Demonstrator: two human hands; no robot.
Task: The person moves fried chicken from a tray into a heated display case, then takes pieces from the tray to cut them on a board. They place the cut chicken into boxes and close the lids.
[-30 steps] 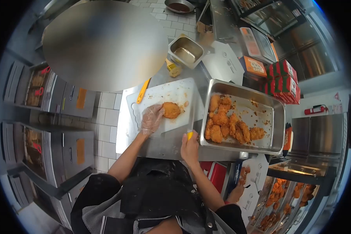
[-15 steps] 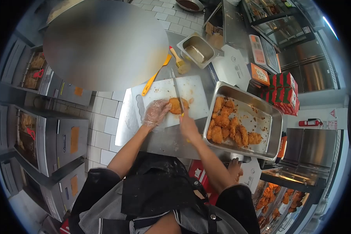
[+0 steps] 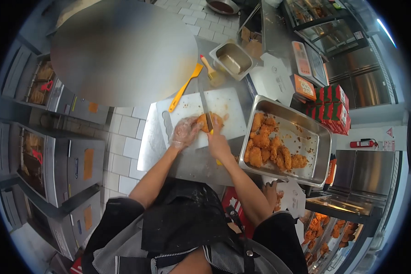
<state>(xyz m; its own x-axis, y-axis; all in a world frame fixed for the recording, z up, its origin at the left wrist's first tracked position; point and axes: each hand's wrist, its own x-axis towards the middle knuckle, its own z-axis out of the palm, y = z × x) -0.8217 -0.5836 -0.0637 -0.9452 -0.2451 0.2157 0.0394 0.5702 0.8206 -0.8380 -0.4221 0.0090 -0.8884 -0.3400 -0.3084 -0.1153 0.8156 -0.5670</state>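
A piece of fried chicken (image 3: pixel 202 121) lies on the white cutting board (image 3: pixel 230 102). My left hand (image 3: pixel 185 132), in a clear plastic glove, holds its left side with the fingertips. My right hand (image 3: pixel 218 142) is closed on the yellow handle of a knife (image 3: pixel 203 98). The blade lies across the piece and points away from me, toward the far edge of the board. Several more fried pieces (image 3: pixel 261 140) fill the left part of a deep steel tray (image 3: pixel 322 150) right of the board.
Beyond the board are an orange spatula (image 3: pixel 185 87), a brush (image 3: pixel 210 71) and a small steel pan (image 3: pixel 233 60). Red boxes (image 3: pixel 331 107) stand behind the tray. Another person's hand (image 3: pixel 270 194) is by an open box (image 3: pixel 291 197) at lower right. A blurred disc hides the upper left.
My right hand and the knife have shifted slightly nearer me and left. The other person's hand at lower right has moved up and left, with the box.
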